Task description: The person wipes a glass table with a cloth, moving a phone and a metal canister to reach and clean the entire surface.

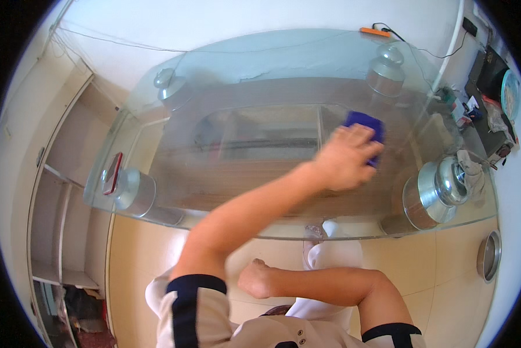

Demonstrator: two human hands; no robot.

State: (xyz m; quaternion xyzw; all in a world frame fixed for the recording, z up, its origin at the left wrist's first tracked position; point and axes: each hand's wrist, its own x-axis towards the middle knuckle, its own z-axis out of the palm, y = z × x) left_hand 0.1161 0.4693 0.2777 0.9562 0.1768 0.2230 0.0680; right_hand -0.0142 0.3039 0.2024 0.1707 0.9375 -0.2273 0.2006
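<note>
My left hand (349, 158) reaches across to the right and presses a dark blue cloth (365, 119) against the top of an oval glass table (243, 191). Its fingers spread over the cloth and hide part of it; the hand is slightly blurred. Curled into a loose fist, my right hand (256, 278) is held in front of my body, near the table's front edge, and nothing shows in it. Below the glass lies a brown wood-grain surface with a clear oval part in its middle. Rounded silvery metal legs (426, 195) stand at the corners.
A red-edged phone (113, 174) lies at the table's left end. A greyish rag (471, 174) is at the right end. An orange power strip (375, 31) sits at the back. Cluttered items (489, 108) are on the right, a steel bowl (489, 256) below, open shelving (64, 209) left.
</note>
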